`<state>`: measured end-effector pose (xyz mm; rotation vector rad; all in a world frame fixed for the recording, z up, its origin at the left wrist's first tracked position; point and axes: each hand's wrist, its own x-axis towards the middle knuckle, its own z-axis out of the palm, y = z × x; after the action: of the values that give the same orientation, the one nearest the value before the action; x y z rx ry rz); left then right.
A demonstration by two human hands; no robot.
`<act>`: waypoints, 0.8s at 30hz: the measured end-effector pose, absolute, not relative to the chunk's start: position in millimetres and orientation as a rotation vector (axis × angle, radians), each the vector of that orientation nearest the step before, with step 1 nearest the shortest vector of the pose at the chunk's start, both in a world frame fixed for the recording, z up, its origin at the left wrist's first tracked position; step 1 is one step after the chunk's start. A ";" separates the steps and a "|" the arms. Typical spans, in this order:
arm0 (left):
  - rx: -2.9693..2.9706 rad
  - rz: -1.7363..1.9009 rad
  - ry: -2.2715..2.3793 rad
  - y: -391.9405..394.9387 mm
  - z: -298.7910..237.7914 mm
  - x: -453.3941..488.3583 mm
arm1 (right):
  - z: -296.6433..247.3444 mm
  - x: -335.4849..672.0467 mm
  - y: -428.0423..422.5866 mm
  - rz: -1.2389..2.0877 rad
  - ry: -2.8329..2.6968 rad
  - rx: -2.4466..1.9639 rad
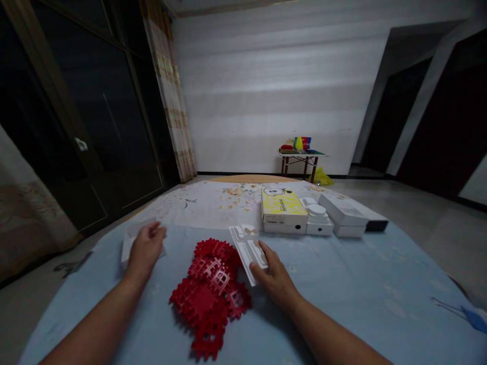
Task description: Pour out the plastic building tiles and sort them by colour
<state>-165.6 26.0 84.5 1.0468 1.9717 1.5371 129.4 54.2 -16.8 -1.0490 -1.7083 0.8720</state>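
a: what is lost at the far left?

b: the glass door (pixel 76 116) is dark and nothing behind it can be made out. a dark tool (pixel 72 263) is seen on the floor beside the table (pixel 361 294); it cannot be told what it is.

a: and the left hand (pixel 146 248)?

b: it is laid on a white tray (pixel 131 238) at the table's left edge, fingers curled loosely over it, not closed round it. most of the tray is hidden under the hand, so its shape is hard to judge.

a: the middle?

b: a heap of red pieces (pixel 211 291) is seen on the blue cloth between the two hands. they are flat, toothed squares with cut-out windows, piled and overlapping; the count cannot be told.

a: the right hand (pixel 272 274)?

b: a white insert (pixel 249 248) is gripped by its near edge, thumb on top, fingers hidden beneath. it is tilted, its left edge just beside the red heap; moulded recesses are seen in it.

a: further right?

b: a yellow box (pixel 283 208) is set behind the insert, then small white boxes (pixel 319 223), one with a round lid, then a longer white box (pixel 344 210) with a dark edge behind it. at the far right edge something blue (pixel 474 317) with a thin cord is cut off by the frame. a small table (pixel 302 159) with coloured things is seen by the far wall, too small to tell apart.
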 end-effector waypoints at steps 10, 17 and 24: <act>0.955 1.242 1.222 9.7 61.1 -40.3 | -9.5 124.5 39.7 0.716 -2.011 -0.721; 0.753 1.595 1.507 20.4 103.9 -146.1 | -12.2 130.2 43.0 0.786 -2.015 -0.787; 0.644 1.575 1.915 27.7 116.1 -252.2 | -22.3 127.0 49.7 0.857 -1.941 -0.853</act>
<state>-252.2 27.7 116.1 0.6437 1.9153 1.5746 127.0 49.7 -22.3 -0.8529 -1.9413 0.8568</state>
